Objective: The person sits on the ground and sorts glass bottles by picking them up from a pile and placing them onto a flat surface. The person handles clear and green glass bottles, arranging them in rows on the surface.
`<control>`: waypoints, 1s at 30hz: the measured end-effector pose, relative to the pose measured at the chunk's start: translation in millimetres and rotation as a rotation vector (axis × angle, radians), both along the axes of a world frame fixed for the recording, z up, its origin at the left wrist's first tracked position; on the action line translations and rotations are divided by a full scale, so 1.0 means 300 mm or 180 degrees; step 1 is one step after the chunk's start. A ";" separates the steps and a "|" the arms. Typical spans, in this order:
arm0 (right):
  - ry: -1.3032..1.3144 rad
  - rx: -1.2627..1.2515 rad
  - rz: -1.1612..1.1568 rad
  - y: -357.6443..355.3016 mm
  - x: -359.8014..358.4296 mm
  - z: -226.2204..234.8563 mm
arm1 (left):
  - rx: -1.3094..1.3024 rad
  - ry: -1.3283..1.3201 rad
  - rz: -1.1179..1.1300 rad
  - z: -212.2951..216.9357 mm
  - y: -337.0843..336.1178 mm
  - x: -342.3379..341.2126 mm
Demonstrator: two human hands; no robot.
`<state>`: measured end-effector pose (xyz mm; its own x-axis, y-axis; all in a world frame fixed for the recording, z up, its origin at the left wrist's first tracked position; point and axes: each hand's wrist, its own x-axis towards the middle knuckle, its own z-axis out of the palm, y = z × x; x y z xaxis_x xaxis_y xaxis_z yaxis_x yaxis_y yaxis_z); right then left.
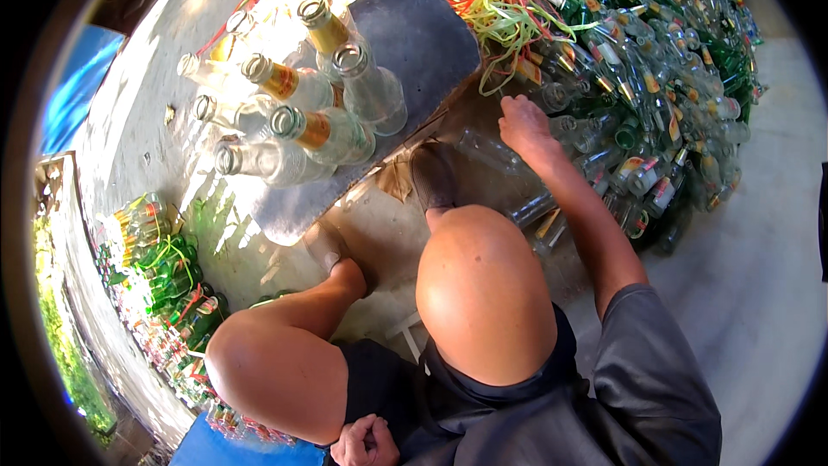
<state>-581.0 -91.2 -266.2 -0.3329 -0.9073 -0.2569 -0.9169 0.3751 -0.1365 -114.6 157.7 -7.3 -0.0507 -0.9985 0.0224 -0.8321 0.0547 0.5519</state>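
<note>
My right hand point(524, 128) reaches out to the heap of glass bottles point(638, 95), close to the loose ends of the plastic straps point(509, 30). Its fingers are bent together; whether anything is between them is hidden. Low in my lap, against the dark shorts, my left hand point(364, 442) rests with its fingers curled closed and nothing showing in it. Ahead of my knees, a cluster of clear glass bottles stands upright on a dark board point(412, 34). One clear bottle point(371, 91) is at the cluster's right side, and several have yellow or orange neck labels.
Green and clear bottles strapped in bundles point(168, 267) stand at the left. Blue sheeting point(82, 78) shows at the far left, with a blue surface point(233, 444) beside my left thigh. My shoes point(431, 177) are on the concrete floor point(759, 276), next to the board.
</note>
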 end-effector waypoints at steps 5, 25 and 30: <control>0.0420 0.0865 0.0018 -0.116 -0.013 -0.209 | 0.0020 -0.0057 -0.0038 0.005 -0.028 -0.002; 0.0779 0.0942 0.0065 -0.128 -0.142 -0.506 | -0.0258 -0.0262 -0.0170 -0.065 -0.031 0.051; 0.1003 0.0826 0.0212 -0.116 -0.102 -0.427 | -0.0008 -0.0210 -0.0166 -0.046 -0.016 0.057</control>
